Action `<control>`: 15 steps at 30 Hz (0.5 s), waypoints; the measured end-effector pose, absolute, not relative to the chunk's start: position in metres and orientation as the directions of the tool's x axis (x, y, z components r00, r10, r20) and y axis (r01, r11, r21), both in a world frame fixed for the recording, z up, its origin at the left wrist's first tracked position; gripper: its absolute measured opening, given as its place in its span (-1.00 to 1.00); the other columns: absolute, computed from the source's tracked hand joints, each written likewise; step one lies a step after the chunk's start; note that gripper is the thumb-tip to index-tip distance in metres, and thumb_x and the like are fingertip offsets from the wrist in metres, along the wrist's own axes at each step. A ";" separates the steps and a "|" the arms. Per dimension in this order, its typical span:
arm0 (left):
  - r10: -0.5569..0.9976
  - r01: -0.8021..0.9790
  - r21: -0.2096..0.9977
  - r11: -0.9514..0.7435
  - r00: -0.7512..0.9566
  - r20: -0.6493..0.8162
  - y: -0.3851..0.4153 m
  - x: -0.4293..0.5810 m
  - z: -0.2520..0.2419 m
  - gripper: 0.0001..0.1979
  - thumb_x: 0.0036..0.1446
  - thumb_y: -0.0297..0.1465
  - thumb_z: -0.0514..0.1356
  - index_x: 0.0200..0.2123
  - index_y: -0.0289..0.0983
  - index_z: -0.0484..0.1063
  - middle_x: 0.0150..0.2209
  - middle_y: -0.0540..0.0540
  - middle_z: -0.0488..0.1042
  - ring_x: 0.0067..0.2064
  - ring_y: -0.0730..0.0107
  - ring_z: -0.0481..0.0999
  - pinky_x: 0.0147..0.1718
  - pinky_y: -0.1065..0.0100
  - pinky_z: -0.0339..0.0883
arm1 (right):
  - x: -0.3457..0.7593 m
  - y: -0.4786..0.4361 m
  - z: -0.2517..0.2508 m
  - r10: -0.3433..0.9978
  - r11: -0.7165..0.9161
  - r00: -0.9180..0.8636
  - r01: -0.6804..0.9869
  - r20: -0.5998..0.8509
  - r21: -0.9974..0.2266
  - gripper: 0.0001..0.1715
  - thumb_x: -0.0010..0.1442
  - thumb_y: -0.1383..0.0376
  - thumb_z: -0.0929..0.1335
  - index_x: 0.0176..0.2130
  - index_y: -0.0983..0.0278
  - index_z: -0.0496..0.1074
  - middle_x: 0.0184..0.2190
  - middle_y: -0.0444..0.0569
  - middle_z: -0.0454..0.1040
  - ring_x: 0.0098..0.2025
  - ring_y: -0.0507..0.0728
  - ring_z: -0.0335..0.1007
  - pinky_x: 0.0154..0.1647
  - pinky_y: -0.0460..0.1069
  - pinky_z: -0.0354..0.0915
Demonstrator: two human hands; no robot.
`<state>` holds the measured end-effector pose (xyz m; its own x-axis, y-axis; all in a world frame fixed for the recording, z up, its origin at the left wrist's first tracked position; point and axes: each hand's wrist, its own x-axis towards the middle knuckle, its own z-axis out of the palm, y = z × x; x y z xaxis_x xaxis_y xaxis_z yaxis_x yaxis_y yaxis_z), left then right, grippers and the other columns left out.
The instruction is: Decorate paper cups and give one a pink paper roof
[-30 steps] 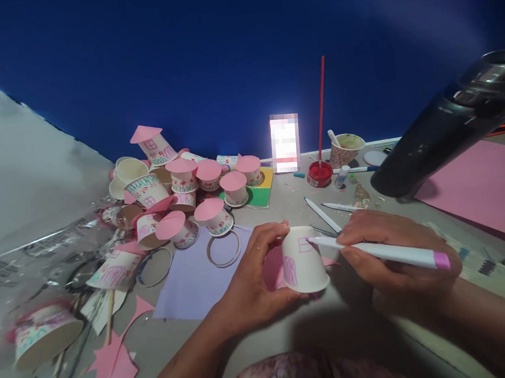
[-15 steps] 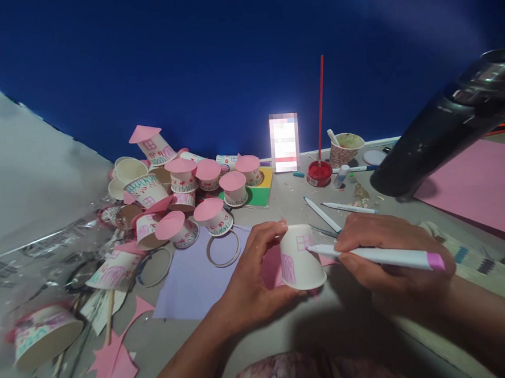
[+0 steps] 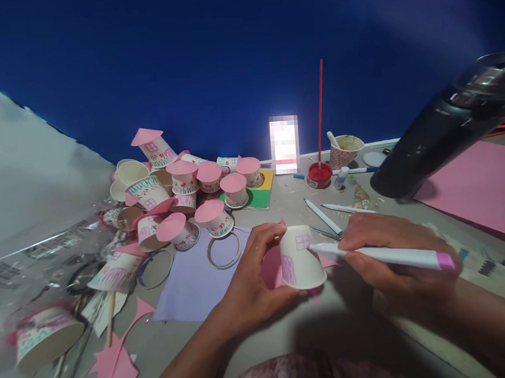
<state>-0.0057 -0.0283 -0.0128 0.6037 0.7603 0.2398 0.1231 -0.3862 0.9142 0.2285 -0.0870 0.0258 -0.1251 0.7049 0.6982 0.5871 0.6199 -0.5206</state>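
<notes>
My left hand [image 3: 258,274] holds a white paper cup [image 3: 302,268], turned rim down, between thumb and fingers. The cup bears a pink window outline and a pink scribbled door shape. My right hand [image 3: 393,249] grips a white marker [image 3: 393,255] with a pink end, its tip at the right edge of the drawn window. Behind my left hand, pink paper [image 3: 272,266] shows. To the left stand several decorated cups with pink paper tops, one of them a cup [image 3: 235,197] on a green and yellow sheet.
Beyond my hands lie markers [image 3: 322,216], a red pot [image 3: 319,175] with a brush, a patterned cup [image 3: 346,149] and a glowing screen [image 3: 284,145]. At the right are a dark bottle [image 3: 437,126] and pink paper [image 3: 483,186]. Tape rings [image 3: 225,265] and scraps lie left.
My right hand and the marker have shifted slightly to the right, the tip now a little off its earlier spot. My left hand keeps the cup nearly in place.
</notes>
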 end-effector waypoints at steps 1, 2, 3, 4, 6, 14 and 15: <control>0.762 0.121 0.915 -0.385 0.601 0.241 -0.028 -0.006 -0.013 -0.19 -0.01 -0.29 0.54 0.26 -0.04 0.27 0.22 -0.20 0.28 0.29 0.01 0.37 0.30 -0.04 0.32 | 0.229 -0.088 0.023 0.687 0.616 -0.096 0.602 0.720 -0.508 -0.79 0.26 0.44 0.38 -0.23 0.13 0.54 -0.46 -0.12 0.61 -0.47 0.14 0.55 -0.41 0.04 0.44; 0.763 0.119 0.916 -0.383 0.600 0.241 -0.028 -0.006 -0.014 -0.20 0.00 -0.30 0.54 0.26 -0.04 0.27 0.22 -0.20 0.28 0.29 0.01 0.37 0.30 -0.05 0.32 | 0.230 -0.088 0.020 0.670 0.604 -0.066 0.627 0.739 -0.492 -0.75 0.27 0.45 0.39 -0.15 0.11 0.56 -0.41 -0.10 0.64 -0.42 0.18 0.59 -0.35 0.07 0.48; 0.764 0.119 0.916 -0.382 0.598 0.242 -0.028 -0.006 -0.014 -0.20 0.00 -0.30 0.53 0.26 -0.04 0.27 0.23 -0.20 0.28 0.29 0.00 0.37 0.30 -0.06 0.32 | 0.230 -0.087 0.018 0.655 0.588 -0.038 0.653 0.754 -0.477 -0.70 0.28 0.45 0.38 -0.08 0.10 0.56 -0.37 -0.09 0.66 -0.37 0.20 0.62 -0.29 0.09 0.51; 0.765 0.121 0.916 -0.382 0.598 0.241 -0.028 -0.007 -0.015 -0.20 0.00 -0.30 0.53 0.26 -0.04 0.27 0.23 -0.20 0.28 0.29 -0.01 0.36 0.30 -0.07 0.32 | 0.231 -0.086 0.016 0.651 0.567 -0.019 0.676 0.758 -0.470 -0.67 0.29 0.45 0.38 -0.02 0.10 0.55 -0.33 -0.07 0.67 -0.32 0.22 0.64 -0.23 0.10 0.53; 0.765 0.121 0.915 -0.385 0.597 0.243 -0.028 -0.007 -0.016 -0.20 0.00 -0.30 0.53 0.26 -0.03 0.27 0.22 -0.20 0.27 0.29 -0.02 0.34 0.29 -0.07 0.33 | 0.232 -0.083 0.014 0.684 0.544 -0.039 0.693 0.728 -0.474 -0.65 0.33 0.44 0.37 0.05 0.12 0.52 -0.27 -0.05 0.68 -0.27 0.20 0.65 -0.18 0.08 0.53; 0.767 0.130 0.904 -0.407 0.587 0.261 -0.025 -0.006 -0.013 -0.21 -0.01 -0.35 0.52 0.25 -0.03 0.28 0.21 -0.17 0.28 0.27 0.02 0.36 0.26 -0.03 0.34 | 0.237 -0.070 0.006 0.803 0.561 -0.299 0.669 0.515 -0.487 0.12 -0.10 0.06 0.68 0.32 0.23 0.31 0.02 0.15 0.59 -0.04 0.33 0.51 -0.09 0.20 0.53; 0.769 0.127 0.906 -0.404 0.583 0.261 -0.025 -0.006 -0.012 -0.21 -0.02 -0.35 0.52 0.25 -0.03 0.28 0.21 -0.17 0.28 0.27 0.01 0.36 0.26 -0.03 0.34 | 0.236 -0.070 0.004 0.797 0.577 -0.324 0.657 0.510 -0.485 0.19 -0.14 0.07 0.69 0.34 0.22 0.28 0.07 0.16 0.57 0.00 0.34 0.48 -0.07 0.21 0.53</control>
<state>-0.0062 -0.0248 -0.0124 0.5834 0.7692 0.2608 0.1274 -0.4038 0.9059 0.2363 -0.0697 0.0040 -0.3239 0.7971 0.5096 0.6570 0.5771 -0.4851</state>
